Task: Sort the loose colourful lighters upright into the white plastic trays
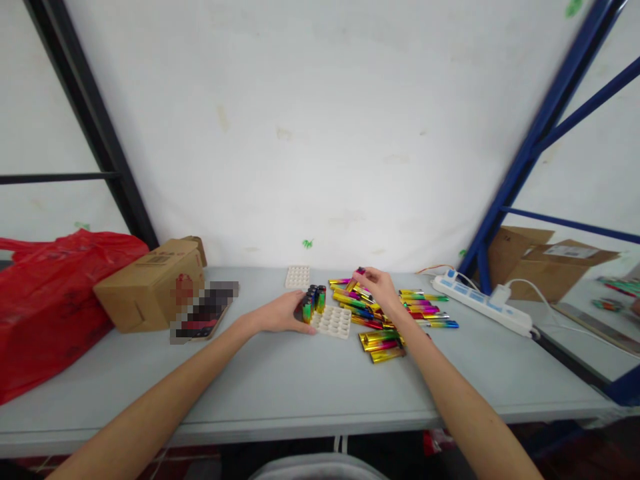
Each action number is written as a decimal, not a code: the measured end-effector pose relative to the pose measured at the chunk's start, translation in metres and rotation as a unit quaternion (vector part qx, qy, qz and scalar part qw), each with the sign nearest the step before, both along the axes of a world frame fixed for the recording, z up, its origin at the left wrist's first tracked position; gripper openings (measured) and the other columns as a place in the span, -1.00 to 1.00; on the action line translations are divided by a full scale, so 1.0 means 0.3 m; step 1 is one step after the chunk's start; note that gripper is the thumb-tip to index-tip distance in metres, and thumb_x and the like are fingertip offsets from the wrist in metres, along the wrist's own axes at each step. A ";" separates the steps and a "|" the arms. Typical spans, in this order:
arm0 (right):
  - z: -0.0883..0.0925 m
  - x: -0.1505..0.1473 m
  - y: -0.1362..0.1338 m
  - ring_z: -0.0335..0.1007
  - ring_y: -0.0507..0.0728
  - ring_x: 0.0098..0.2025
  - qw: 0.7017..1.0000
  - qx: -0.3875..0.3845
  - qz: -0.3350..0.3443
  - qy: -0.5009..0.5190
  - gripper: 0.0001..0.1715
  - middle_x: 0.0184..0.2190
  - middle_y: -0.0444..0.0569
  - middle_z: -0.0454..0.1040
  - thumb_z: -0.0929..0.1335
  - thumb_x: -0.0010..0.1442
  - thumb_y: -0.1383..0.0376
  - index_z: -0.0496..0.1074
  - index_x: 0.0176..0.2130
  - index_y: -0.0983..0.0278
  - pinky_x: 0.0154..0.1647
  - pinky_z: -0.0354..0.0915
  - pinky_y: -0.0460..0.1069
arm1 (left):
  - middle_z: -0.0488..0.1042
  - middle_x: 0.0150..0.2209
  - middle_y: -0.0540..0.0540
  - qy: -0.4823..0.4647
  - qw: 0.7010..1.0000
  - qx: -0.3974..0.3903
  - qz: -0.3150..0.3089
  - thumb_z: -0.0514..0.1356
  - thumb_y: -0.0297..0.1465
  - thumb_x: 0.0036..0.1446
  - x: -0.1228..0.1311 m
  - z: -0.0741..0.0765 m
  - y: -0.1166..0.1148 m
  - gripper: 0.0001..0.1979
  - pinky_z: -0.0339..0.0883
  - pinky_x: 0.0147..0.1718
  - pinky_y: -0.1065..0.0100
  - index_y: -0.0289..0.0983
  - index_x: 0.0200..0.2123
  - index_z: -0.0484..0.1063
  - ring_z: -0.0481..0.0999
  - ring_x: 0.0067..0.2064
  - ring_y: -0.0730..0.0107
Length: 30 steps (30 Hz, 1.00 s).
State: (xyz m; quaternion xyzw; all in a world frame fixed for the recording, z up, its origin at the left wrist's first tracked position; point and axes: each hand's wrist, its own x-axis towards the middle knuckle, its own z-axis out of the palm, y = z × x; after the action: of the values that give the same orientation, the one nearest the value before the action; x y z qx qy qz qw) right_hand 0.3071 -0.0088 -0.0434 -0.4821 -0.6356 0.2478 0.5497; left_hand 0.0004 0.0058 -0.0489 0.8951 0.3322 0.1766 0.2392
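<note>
A: What is the right hand doing?
B: Its fingers pinch one battery over the far end of the battery pile. The battery tilts, its long way pointing up and away.
A: Where is the tray?
B: On the tabletop, left of those fingers and closer to the person. The left hand rests against it, touching the standing batteries. Its fingers are bent, but I cannot tell if they grip.

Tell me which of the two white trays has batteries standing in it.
The nearer tray, beside the left hand: upright batteries stand at its left end, while the far tray holds none.
</note>
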 end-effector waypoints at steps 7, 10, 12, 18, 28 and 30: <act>0.040 -0.101 -0.079 0.40 0.07 -0.37 0.944 -0.119 0.177 0.252 -0.34 -0.35 -0.16 0.50 0.54 0.04 -0.26 0.36 -0.22 0.14 -0.27 0.44 0.02 | 0.60 0.05 -0.17 -0.014 1.000 -0.003 -0.010 0.51 0.08 -0.08 -0.001 -0.005 0.004 -0.23 0.42 0.08 0.10 -0.22 0.10 0.48 0.57 0.04 -0.05; 0.049 -0.142 -0.103 0.23 0.01 -0.51 0.937 -0.110 0.221 0.249 -0.40 -0.52 -0.28 0.33 0.50 0.15 -0.23 0.34 -0.16 0.12 -0.37 0.38 -0.03 | 0.61 0.03 -0.15 -0.026 1.000 0.007 -0.011 0.52 0.10 -0.10 -0.007 -0.019 0.013 -0.22 0.43 0.07 0.12 -0.21 0.09 0.49 0.58 0.04 -0.06; 0.046 -0.161 -0.109 0.02 -0.02 -0.59 0.949 -0.106 0.206 0.215 -0.42 -0.58 -0.34 0.13 0.45 0.20 -0.26 0.33 -0.18 0.12 -0.50 0.25 -0.09 | 0.62 0.03 -0.16 -0.031 0.999 0.008 -0.014 0.52 0.10 -0.11 -0.009 -0.024 0.017 -0.21 0.43 0.07 0.12 -0.21 0.10 0.49 0.58 0.05 -0.06; 0.021 -0.179 -0.111 0.09 0.03 -0.51 0.995 0.044 0.009 -0.088 -0.38 -0.59 -0.20 0.18 0.31 0.35 -0.19 0.25 -0.48 0.20 -0.45 0.02 -0.04 | 0.60 0.06 -0.19 -0.031 0.999 -0.002 -0.016 0.52 0.08 -0.09 -0.005 -0.013 0.009 -0.22 0.42 0.10 0.10 -0.23 0.10 0.48 0.58 0.07 -0.08; 0.002 -0.177 -0.096 0.09 0.04 -0.54 0.972 0.074 -0.080 -0.207 -0.51 -0.67 -0.17 0.22 0.29 0.29 0.06 0.19 -0.58 0.19 -0.44 -0.03 -0.01 | 0.58 0.10 -0.21 -0.005 1.000 -0.004 0.001 0.53 0.04 -0.08 0.003 0.004 -0.006 -0.20 0.40 0.14 0.06 -0.23 0.14 0.46 0.56 0.08 -0.09; 0.003 -0.168 -0.090 0.08 0.04 -0.54 0.972 0.067 -0.085 -0.209 -0.53 -0.67 -0.17 0.21 0.30 0.28 0.09 0.18 -0.60 0.18 -0.45 -0.04 -0.02 | 0.59 0.10 -0.21 -0.006 1.000 -0.005 -0.002 0.53 0.03 -0.08 0.004 0.004 -0.007 -0.21 0.40 0.13 0.07 -0.24 0.13 0.47 0.56 0.08 -0.08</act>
State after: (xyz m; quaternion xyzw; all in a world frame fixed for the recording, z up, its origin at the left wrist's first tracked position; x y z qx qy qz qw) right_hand 0.2567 -0.0359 -0.0424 -0.5377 -0.7081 0.0508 0.4548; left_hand 0.0014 0.0036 -0.0477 0.8936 0.3296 0.1796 0.2461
